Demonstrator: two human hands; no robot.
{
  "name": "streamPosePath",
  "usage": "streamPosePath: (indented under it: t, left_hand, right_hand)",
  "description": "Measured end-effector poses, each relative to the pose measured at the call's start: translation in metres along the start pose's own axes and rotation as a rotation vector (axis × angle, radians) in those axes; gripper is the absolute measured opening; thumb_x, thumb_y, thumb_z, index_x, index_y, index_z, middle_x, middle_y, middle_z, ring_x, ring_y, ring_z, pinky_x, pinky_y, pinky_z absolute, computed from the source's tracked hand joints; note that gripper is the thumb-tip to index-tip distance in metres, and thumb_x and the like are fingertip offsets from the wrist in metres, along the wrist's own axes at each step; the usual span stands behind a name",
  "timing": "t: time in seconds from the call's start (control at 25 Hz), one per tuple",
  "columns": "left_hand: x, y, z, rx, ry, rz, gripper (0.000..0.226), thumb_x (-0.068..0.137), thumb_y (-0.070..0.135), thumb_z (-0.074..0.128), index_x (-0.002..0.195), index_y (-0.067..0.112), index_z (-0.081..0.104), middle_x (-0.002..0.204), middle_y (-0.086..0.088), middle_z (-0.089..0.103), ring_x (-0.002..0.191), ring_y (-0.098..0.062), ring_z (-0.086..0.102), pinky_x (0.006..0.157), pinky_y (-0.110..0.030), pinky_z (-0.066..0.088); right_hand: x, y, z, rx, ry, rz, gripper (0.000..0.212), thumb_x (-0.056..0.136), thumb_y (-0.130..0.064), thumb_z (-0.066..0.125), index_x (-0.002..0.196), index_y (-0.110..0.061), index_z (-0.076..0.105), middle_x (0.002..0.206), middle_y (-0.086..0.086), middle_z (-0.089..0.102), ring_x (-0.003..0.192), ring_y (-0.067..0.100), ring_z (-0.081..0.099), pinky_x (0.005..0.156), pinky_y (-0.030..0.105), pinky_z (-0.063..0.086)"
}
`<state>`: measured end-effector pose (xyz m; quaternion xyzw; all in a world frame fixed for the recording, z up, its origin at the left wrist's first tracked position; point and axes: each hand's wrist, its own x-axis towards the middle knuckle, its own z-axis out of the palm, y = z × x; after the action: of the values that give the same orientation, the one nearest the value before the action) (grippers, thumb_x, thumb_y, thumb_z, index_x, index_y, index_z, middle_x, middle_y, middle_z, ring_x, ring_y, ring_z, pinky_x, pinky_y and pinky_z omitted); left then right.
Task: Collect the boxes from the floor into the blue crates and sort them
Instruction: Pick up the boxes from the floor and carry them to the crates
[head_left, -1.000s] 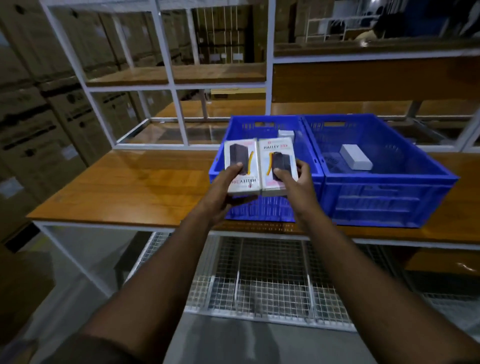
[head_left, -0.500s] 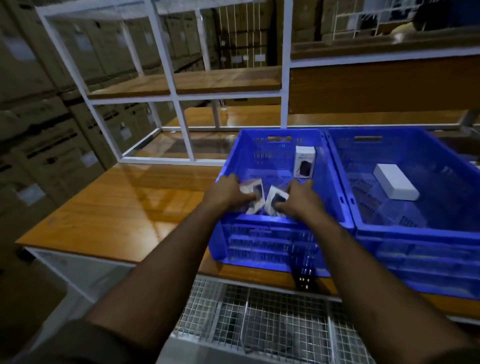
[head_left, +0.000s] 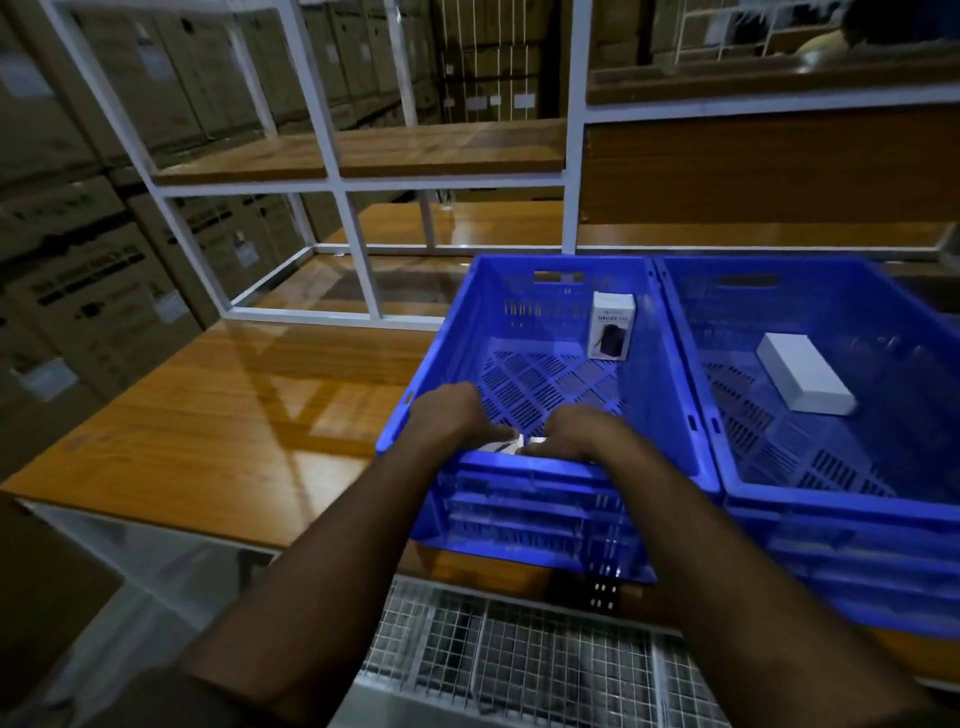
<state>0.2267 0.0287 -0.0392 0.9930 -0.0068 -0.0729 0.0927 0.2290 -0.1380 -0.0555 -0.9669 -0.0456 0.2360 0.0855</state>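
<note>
Boxes down — you have lowered both into the left blue crate (head_left: 447, 364).
Your left hand (head_left: 452, 415) and right hand (head_left: 576, 434) rest on the two boxes (head_left: 506, 446) at its near wall; grip hidden, cannot tell. Another box (head_left: 612, 326) stands far inside, a white box (head_left: 802, 379) lies in the right crate (head_left: 883, 483) — wooden counter (head_left: 208, 415), shelving and stacked cartons (head_left: 83, 291) around.

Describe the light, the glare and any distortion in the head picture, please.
Head view: the room is dim, and the cardboard cartons at left are almost lost in shadow; pale glare streaks lie on the wooden table; the wide lens bends the white shelf frame and stretches the forearms; the two boxes under the left hand and right hand show only as bright slivers.
</note>
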Motion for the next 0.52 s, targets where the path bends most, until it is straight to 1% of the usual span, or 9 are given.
streamPosePath:
  t: [0.04,0.08,0.12,0.2,0.24,0.32,0.4,0.44,0.52]
  left_hand:
    - [-0.001,-0.001,-0.001,-0.043,0.009,0.017,0.049,0.075,0.067,0.071,0.075,0.019,0.063,0.072,-0.001,0.064,0.081,-0.022,0.064,0.061,-0.032,0.042]
    - [-0.002,-0.003,-0.001,-0.105,0.022,0.039,0.048,0.078,0.064,0.07,0.078,0.017,0.066,0.075,-0.002,0.069,0.081,-0.022,0.066,0.063,-0.034,0.045]
    - [-0.005,-0.004,-0.001,-0.179,0.053,0.065,0.044,0.08,0.061,0.07,0.082,0.017,0.068,0.078,-0.003,0.072,0.082,-0.021,0.067,0.067,-0.036,0.048]
    - [-0.015,-0.005,-0.005,-0.288,0.2,0.103,0.034,0.084,0.055,0.069,0.09,0.021,0.069,0.087,0.002,0.074,0.088,-0.019,0.067,0.074,-0.036,0.05]
    - [-0.021,-0.008,-0.007,-0.315,0.291,0.115,0.03,0.086,0.051,0.068,0.093,0.022,0.068,0.091,0.004,0.074,0.089,-0.017,0.066,0.071,-0.033,0.048]
    - [-0.037,-0.019,-0.015,-0.341,0.46,0.122,0.021,0.089,0.044,0.065,0.097,0.025,0.068,0.087,0.008,0.072,0.083,-0.012,0.065,0.058,-0.028,0.038]
    - [-0.054,-0.037,-0.022,-0.382,0.616,0.08,0.013,0.091,0.039,0.063,0.093,0.027,0.067,0.075,0.011,0.064,0.072,-0.008,0.059,0.05,-0.025,0.03]
    - [-0.061,-0.047,-0.024,-0.409,0.695,0.048,0.01,0.091,0.038,0.062,0.091,0.028,0.065,0.072,0.011,0.06,0.069,-0.008,0.057,0.05,-0.025,0.029]
    - [-0.077,-0.07,-0.025,-0.468,0.815,-0.039,0.012,0.092,0.039,0.061,0.091,0.027,0.065,0.07,0.011,0.058,0.069,-0.012,0.059,0.055,-0.027,0.032]
  right_hand:
    - [-0.001,0.0,0.0,0.003,0.016,0.0,0.058,0.081,-0.074,0.054,0.085,-0.016,0.062,0.084,0.006,0.059,0.076,0.027,0.057,0.079,0.039,0.051]
    - [-0.003,-0.002,-0.001,0.022,0.061,0.005,0.057,0.083,-0.071,0.055,0.094,-0.016,0.065,0.087,0.006,0.061,0.077,0.027,0.058,0.077,0.038,0.051]
    - [-0.007,-0.005,-0.002,0.056,0.139,0.007,0.054,0.086,-0.067,0.056,0.1,-0.015,0.066,0.089,0.007,0.063,0.077,0.027,0.059,0.075,0.037,0.052]
    - [-0.018,-0.017,-0.004,0.116,0.349,0.006,0.046,0.092,-0.056,0.057,0.109,-0.015,0.064,0.098,0.009,0.067,0.084,0.028,0.062,0.076,0.039,0.055]
    - [-0.023,-0.025,-0.003,0.144,0.446,-0.002,0.042,0.093,-0.052,0.057,0.112,-0.015,0.063,0.103,0.008,0.068,0.089,0.029,0.063,0.078,0.041,0.055]
    - [-0.035,-0.049,0.0,0.206,0.603,-0.049,0.035,0.093,-0.046,0.059,0.112,-0.017,0.063,0.11,0.005,0.067,0.099,0.029,0.063,0.08,0.04,0.054]
    - [-0.042,-0.073,0.008,0.277,0.731,-0.126,0.026,0.091,-0.041,0.06,0.107,-0.021,0.065,0.108,0.003,0.067,0.101,0.026,0.062,0.078,0.038,0.052]
    - [-0.046,-0.085,0.013,0.321,0.798,-0.194,0.022,0.09,-0.038,0.06,0.102,-0.021,0.065,0.104,0.003,0.066,0.098,0.025,0.062,0.076,0.038,0.051]
    - [-0.059,-0.112,0.025,0.398,0.934,-0.387,0.013,0.09,-0.031,0.06,0.093,-0.019,0.063,0.093,0.002,0.061,0.09,0.023,0.06,0.071,0.038,0.049]
